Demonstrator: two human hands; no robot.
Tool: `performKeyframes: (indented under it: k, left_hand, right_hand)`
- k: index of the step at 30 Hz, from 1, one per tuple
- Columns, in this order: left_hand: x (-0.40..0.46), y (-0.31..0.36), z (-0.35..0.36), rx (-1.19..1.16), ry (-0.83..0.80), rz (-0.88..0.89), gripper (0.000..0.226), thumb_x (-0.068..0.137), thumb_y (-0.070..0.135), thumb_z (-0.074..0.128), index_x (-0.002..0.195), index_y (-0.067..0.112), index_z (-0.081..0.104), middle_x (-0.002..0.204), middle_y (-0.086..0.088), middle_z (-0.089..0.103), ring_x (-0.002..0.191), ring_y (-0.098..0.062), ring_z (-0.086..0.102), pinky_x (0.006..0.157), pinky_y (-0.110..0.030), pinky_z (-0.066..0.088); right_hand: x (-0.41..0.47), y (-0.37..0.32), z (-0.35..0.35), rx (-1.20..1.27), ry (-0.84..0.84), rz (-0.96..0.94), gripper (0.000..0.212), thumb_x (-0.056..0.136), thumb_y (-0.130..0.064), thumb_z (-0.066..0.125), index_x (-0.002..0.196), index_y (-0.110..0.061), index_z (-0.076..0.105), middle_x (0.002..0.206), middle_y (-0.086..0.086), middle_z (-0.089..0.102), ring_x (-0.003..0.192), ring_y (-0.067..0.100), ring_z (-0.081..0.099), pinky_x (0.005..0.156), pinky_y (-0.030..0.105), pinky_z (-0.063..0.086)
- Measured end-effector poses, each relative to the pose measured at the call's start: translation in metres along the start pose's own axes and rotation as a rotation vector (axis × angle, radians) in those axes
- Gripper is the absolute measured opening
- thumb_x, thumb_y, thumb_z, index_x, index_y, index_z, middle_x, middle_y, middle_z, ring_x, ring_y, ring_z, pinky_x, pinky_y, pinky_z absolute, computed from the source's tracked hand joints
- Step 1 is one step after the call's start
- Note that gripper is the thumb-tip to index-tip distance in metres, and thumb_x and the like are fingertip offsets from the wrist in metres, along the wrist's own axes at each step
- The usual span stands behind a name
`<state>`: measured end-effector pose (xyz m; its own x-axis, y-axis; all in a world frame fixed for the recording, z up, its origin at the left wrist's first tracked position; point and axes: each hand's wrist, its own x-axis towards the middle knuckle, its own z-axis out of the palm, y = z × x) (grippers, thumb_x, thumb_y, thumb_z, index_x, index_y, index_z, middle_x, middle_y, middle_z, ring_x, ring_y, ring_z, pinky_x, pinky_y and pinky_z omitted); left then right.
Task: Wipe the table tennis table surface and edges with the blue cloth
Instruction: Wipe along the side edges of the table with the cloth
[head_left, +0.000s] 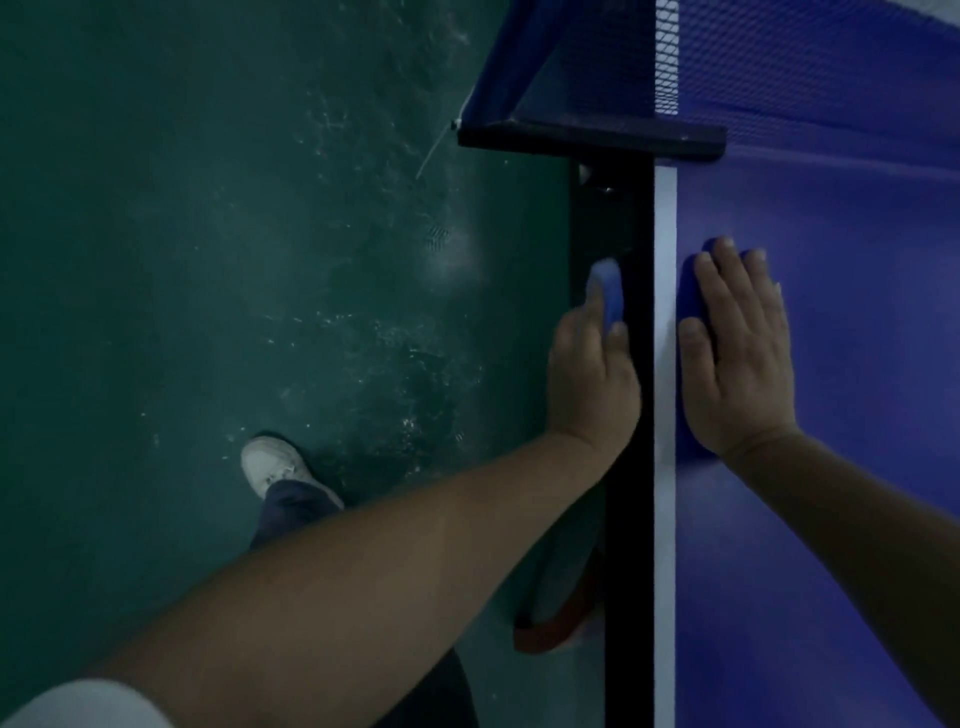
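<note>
Blue cloth (607, 291) sits in your left hand (592, 379), which reaches down beside the black side edge (631, 519) of the table tennis table (831, 519); your fingers and thumb curl round the cloth and hold it against that edge, with a rounded fold of it poking out past your fingertips. Your right hand (737, 353) lies flat on the blue tabletop, fingers straight and close together, palm down, just inside the white sideline (665, 519). A darker blue patch shows under its fingers and along the thumb side; whether that is more cloth or only shadow, you cannot tell from this view. The two hands are near each other, with the black edge and the white line between them. Ahead of both, the black net clamp (592, 137) grips the table's side, and the net (779, 67) runs off to the right. Below, your white shoe (272, 465) stands on the scuffed green floor (208, 260).
</note>
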<state>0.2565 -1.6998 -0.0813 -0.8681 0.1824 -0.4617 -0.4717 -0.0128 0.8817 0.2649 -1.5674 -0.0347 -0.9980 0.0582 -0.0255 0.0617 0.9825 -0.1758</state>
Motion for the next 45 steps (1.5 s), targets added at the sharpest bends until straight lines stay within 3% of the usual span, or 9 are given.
performKeyframes:
  k: [3,5,10,17,27,30,36,41,45]
  left_hand:
    - [-0.007,-0.029,-0.032,0.271,-0.139,-0.088,0.045,0.107,0.027,0.039,0.152,0.025,0.044,0.129,-0.012,0.054,0.115,-0.029,0.056,0.104,-0.043,0.046]
    - [-0.008,-0.025,-0.053,0.278,-0.084,-0.102,0.044,0.107,0.025,0.043,0.151,0.023,0.046,0.125,-0.013,0.053,0.111,-0.032,0.057,0.101,-0.042,0.046]
    - [-0.029,0.025,-0.113,0.183,0.031,-0.109,0.049,0.108,0.028,0.041,0.157,0.029,0.033,0.132,0.012,0.036,0.111,0.002,0.044,0.086,0.007,0.025]
    - [-0.032,0.083,-0.172,0.128,0.163,-0.071,0.05,0.108,0.028,0.042,0.157,0.025,0.032,0.141,0.012,0.035,0.102,0.038,0.032,0.084,0.011,0.023]
    - [0.046,0.182,-0.19,0.05,0.265,0.073,0.049,0.106,0.028,0.044,0.155,0.024,0.038,0.153,0.011,0.041,0.128,0.009,0.041,0.104,0.0,0.028]
    - [0.083,0.202,-0.188,0.041,0.231,0.111,0.054,0.102,0.035,0.044,0.156,0.028,0.036,0.155,0.013,0.041,0.138,0.001,0.04,0.118,-0.024,0.03]
    - [0.161,0.208,-0.154,-0.003,0.028,-0.053,0.061,0.103,0.021,0.051,0.157,0.037,0.027,0.159,0.017,0.034,0.14,-0.003,0.038,0.12,-0.029,0.027]
    - [0.211,0.182,-0.111,0.063,-0.19,-0.168,0.066,0.105,0.024,0.05,0.16,0.034,0.016,0.166,0.004,0.024,0.15,-0.014,0.027,0.124,-0.033,0.018]
    - [0.241,0.164,-0.082,0.089,-0.231,-0.107,0.057,0.109,0.032,0.04,0.161,0.024,0.017,0.166,0.004,0.022,0.148,-0.004,0.021,0.119,-0.016,0.012]
  right_hand:
    - [0.001,-0.003,-0.004,-0.015,-0.029,0.038,0.056,0.104,-0.033,0.029,0.158,-0.015,0.025,0.164,-0.005,0.014,0.155,0.026,0.008,0.125,0.044,0.007]
    - [0.001,-0.008,-0.005,-0.008,-0.041,0.063,0.057,0.104,-0.035,0.027,0.158,-0.016,0.025,0.164,-0.008,0.013,0.155,0.023,0.007,0.125,0.043,0.005]
    - [0.003,-0.023,-0.016,-0.009,-0.156,0.182,0.062,0.103,-0.042,0.026,0.158,-0.016,0.024,0.167,-0.002,0.015,0.155,0.024,0.004,0.125,0.051,0.01]
    - [0.004,-0.126,-0.048,0.081,0.076,0.095,0.061,0.104,-0.043,0.036,0.149,-0.002,0.041,0.159,0.011,0.036,0.151,0.026,0.026,0.121,0.042,0.027]
    - [0.113,-0.146,-0.146,0.104,0.232,-0.091,0.054,0.107,-0.036,0.034,0.145,0.0,0.045,0.154,0.008,0.038,0.148,0.024,0.03,0.121,0.038,0.026]
    - [0.164,-0.126,-0.162,0.105,0.01,-0.019,0.059,0.104,-0.047,0.032,0.148,-0.01,0.045,0.157,0.002,0.039,0.149,0.017,0.028,0.12,0.034,0.025]
    - [0.264,-0.059,-0.129,-0.006,-0.438,0.007,0.06,0.103,-0.044,0.037,0.157,-0.021,0.029,0.167,-0.008,0.013,0.154,0.011,0.008,0.118,0.026,0.011]
    - [0.32,-0.013,-0.066,-0.075,-0.341,-0.117,0.073,0.102,-0.056,0.024,0.158,-0.009,0.024,0.167,0.009,0.01,0.155,0.031,0.003,0.124,0.04,0.007]
    - [0.342,-0.005,-0.028,-0.074,-0.202,-0.106,0.064,0.103,-0.045,0.023,0.158,-0.013,0.024,0.167,0.008,0.015,0.154,0.033,0.006,0.125,0.049,0.007]
